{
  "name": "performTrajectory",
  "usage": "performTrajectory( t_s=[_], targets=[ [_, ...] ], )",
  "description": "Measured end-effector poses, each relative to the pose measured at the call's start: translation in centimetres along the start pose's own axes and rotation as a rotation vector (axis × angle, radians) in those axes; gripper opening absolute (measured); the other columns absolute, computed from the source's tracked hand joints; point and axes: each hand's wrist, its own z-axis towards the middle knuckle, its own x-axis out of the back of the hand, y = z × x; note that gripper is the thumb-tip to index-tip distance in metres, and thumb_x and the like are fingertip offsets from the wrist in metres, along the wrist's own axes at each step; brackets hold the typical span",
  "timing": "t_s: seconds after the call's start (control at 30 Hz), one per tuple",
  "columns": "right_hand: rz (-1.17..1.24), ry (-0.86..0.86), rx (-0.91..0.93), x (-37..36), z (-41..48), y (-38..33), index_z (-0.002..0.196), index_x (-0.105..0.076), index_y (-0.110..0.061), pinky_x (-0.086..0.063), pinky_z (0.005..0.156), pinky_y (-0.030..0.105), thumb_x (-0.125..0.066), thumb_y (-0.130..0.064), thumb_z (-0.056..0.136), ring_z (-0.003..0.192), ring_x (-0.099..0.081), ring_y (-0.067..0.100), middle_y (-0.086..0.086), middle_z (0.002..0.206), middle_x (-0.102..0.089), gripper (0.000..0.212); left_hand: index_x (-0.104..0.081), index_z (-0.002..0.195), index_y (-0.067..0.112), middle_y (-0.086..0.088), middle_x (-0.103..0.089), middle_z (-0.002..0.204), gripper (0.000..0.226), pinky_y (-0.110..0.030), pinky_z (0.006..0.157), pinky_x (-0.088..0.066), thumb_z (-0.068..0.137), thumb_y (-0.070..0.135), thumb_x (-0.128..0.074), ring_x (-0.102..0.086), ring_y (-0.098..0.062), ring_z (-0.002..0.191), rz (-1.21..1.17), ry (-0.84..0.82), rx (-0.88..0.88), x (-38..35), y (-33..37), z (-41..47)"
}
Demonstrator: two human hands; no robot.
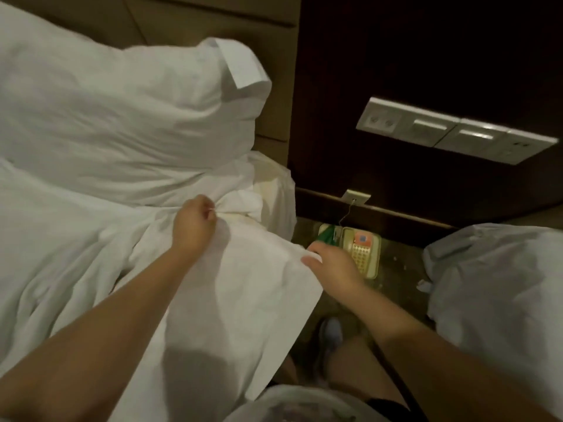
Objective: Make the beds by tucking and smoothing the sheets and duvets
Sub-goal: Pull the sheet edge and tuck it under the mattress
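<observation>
A white sheet [243,287] hangs rumpled over the near corner of the left bed. My left hand [193,223] pinches a bunched fold of it near the head of the mattress, just below a big white pillow [122,111]. My right hand [332,263] grips the sheet's outer edge at the bed's side, thumb on top of the cloth. A creased white duvet [54,239] lies across the bed to the left. The bare mattress corner [274,184] shows beyond my left hand.
A beige telephone [364,254] with a green card beside it sits on the floor in the narrow gap between the beds. A second bed's white bedding [493,284] fills the right. A dark wall panel carries a switch plate [454,132]. My shoe [332,333] stands below.
</observation>
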Motion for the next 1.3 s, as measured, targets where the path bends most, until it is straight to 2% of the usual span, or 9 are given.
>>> performTrajectory(
  t_s=[0.3,0.43,0.53,0.67,0.77,0.87,1.07,1.2,1.3],
  targets=[
    [0.053,-0.104,0.151,1.9,3.7,2.4,0.095,-0.060,-0.018,-0.041,0.063,0.029,-0.058,-0.036,0.092,0.081,-0.056,0.016,-0.001,0.086,-0.061,0.019,-0.066,0.115,0.015,-0.003,-0.061,0.118,0.025,-0.018,0.092,-0.032,0.096,0.016,-0.050,-0.052,-0.016,0.110,-0.161,-0.190,-0.208,-6.3,7.0,-6.1],
    [0.214,-0.170,0.224,2.9,4.3,4.1,0.081,-0.061,-0.019,-0.033,0.052,0.014,-0.066,-0.029,0.087,0.061,-0.046,0.004,-0.010,0.065,-0.050,0.013,-0.061,0.121,0.019,0.001,-0.061,0.123,0.055,-0.028,0.105,-0.027,0.092,0.049,-0.027,-0.037,-0.016,0.129,-0.060,-0.436,-0.291,-8.6,8.8,-7.7],
    [0.351,-0.324,0.188,3.2,5.0,5.5,0.078,-0.062,-0.020,-0.036,0.056,0.016,-0.068,-0.022,0.086,0.059,-0.046,0.004,-0.008,0.064,-0.050,0.011,-0.064,0.096,0.020,0.003,-0.063,0.095,0.058,-0.040,0.094,-0.039,0.083,0.058,-0.021,-0.050,-0.018,0.106,0.019,-0.513,-0.271,-9.4,8.6,-7.8],
    [0.602,-0.497,0.097,3.1,6.2,7.5,0.099,-0.065,-0.002,-0.042,0.054,0.009,-0.063,-0.006,0.089,0.056,-0.049,0.000,-0.002,0.071,-0.055,0.011,-0.063,0.084,0.011,-0.001,-0.057,0.082,0.042,-0.028,0.072,-0.033,0.081,0.047,-0.041,-0.049,-0.018,0.083,0.115,-0.518,-0.216,-9.7,8.1,-8.1],
    [0.638,-0.431,0.032,1.5,8.5,9.2,0.108,-0.064,-0.007,-0.041,0.057,0.006,-0.055,-0.008,0.094,0.070,-0.054,0.006,-0.003,0.082,-0.059,0.016,-0.068,0.089,0.006,-0.001,-0.058,0.084,0.036,-0.023,0.068,-0.033,0.080,0.034,-0.047,-0.052,-0.020,0.084,0.115,-0.451,-0.145,-10.6,7.5,-8.7],
    [0.479,-0.377,0.016,-2.3,12.4,11.3,0.119,-0.060,-0.017,-0.044,0.079,0.019,-0.054,-0.017,0.096,0.102,-0.057,0.019,0.001,0.107,-0.060,0.024,-0.068,0.088,0.010,-0.001,-0.058,0.084,0.036,-0.025,0.067,-0.030,0.081,0.038,-0.047,-0.049,-0.017,0.082,0.102,-0.407,-0.090,-12.3,6.6,-8.8],
    [0.086,-0.411,0.181,-8.6,18.6,13.0,0.141,-0.041,-0.027,-0.034,0.107,0.038,-0.052,-0.031,0.095,0.132,-0.035,0.027,0.002,0.146,-0.039,0.047,-0.065,0.096,0.015,-0.004,-0.062,0.092,0.050,-0.042,0.078,-0.043,0.085,0.050,-0.032,-0.053,-0.023,0.088,0.182,-0.410,-0.045,-15.9,3.2,-7.7],
    [-0.099,-0.532,0.192,-9.7,19.8,13.0,0.106,-0.060,-0.018,-0.044,0.085,0.034,-0.054,-0.038,0.094,0.101,-0.053,0.024,0.007,0.111,-0.059,0.024,-0.062,0.094,0.014,0.003,-0.056,0.089,0.027,-0.036,0.078,-0.042,0.090,0.033,-0.042,-0.052,-0.019,0.086,0.127,-0.440,-0.053,-16.6,2.6,-7.0],
    [0.127,-0.541,0.187,-7.6,18.2,12.7,0.073,-0.055,-0.019,-0.034,0.061,0.027,-0.060,-0.030,0.093,0.066,-0.049,0.011,0.000,0.073,-0.054,0.024,-0.062,0.094,0.012,0.004,-0.057,0.085,0.013,-0.020,0.070,-0.038,0.095,0.018,-0.051,-0.054,-0.016,0.082,0.078,-0.448,-0.077,-16.6,3.3,-7.1]
  ],
)
